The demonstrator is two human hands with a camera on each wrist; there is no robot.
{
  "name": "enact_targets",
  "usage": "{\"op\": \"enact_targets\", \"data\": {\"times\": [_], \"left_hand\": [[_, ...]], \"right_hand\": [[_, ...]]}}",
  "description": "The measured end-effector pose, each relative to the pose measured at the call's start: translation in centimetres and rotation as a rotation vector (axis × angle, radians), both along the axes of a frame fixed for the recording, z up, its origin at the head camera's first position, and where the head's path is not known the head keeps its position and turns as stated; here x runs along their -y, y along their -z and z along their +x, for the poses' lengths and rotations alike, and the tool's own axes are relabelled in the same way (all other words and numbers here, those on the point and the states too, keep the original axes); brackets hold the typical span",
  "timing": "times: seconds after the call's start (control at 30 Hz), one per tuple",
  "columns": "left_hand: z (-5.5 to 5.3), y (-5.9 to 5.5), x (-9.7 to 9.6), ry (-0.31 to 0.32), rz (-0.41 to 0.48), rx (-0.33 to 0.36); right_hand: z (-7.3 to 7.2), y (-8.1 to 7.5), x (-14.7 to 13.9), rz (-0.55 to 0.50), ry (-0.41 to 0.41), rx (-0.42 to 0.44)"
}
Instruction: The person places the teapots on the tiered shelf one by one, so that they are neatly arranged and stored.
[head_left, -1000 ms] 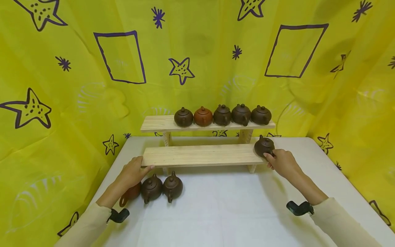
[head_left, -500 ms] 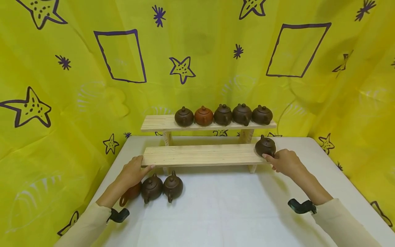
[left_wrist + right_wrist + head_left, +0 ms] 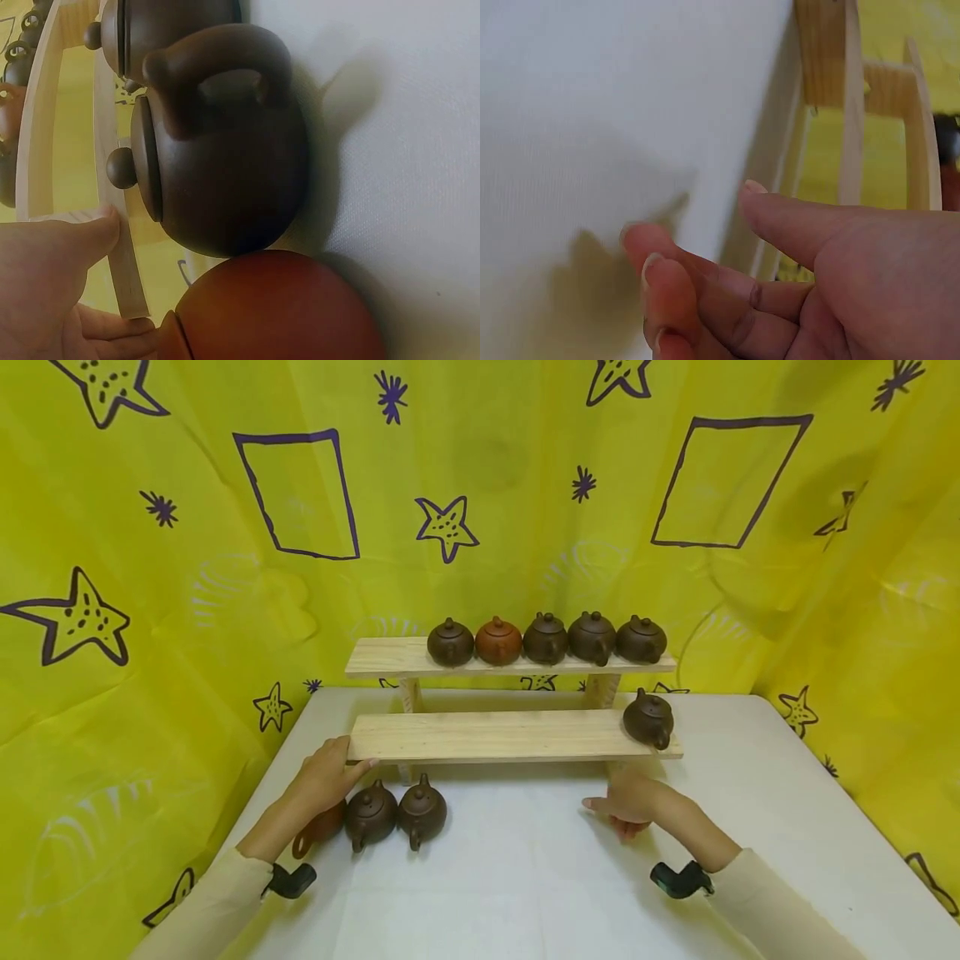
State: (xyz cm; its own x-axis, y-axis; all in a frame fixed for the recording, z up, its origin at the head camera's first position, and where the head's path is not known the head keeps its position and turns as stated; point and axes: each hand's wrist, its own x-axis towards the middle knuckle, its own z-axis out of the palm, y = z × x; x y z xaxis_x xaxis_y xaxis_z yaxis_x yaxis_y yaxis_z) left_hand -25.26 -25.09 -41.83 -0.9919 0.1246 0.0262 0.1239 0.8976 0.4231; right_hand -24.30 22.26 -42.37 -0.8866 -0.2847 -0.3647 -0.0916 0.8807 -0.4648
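My left hand grips the left end of the lower board of a two-step wooden shelf, thumb along its front edge. Under that hand, in the left wrist view, are a red-brown teapot and a dark brown teapot. A second dark teapot stands to their right on the table. My right hand hovers before the shelf's right part, holding nothing, its fingers loosely bent in the right wrist view. Above it, a dark teapot sits at the lower board's right end, handle toward me.
On the upper board several teapots stand in a row, one orange-brown teapot among dark ones. White cloth covers the table. A yellow patterned curtain encloses the back and sides.
My right hand has let go of the dark teapot at the lower board's right end and moved down and left. The left hand keeps its grip on the shelf.
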Motion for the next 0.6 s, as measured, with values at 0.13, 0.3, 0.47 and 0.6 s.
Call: {"op": "enact_targets", "data": {"times": [0.13,0.3,0.47,0.6], "left_hand": [[0.0,0.0,0.0,0.001,-0.01,0.004],[0.1,0.0,0.0,0.008,-0.009,-0.008],[0.1,0.1,0.0,0.003,-0.009,-0.01],[0.0,0.2,0.0,0.002,-0.01,-0.011]], "right_hand": [[0.9,0.7,4.3,0.029,-0.034,-0.002],[2.0,1.4,10.2,-0.019,-0.12,-0.099],[3.3,2.5,15.6,-0.008,-0.235,-0.262],[4.2,3.0,18.8,0.017,-0.266,-0.333]]}}
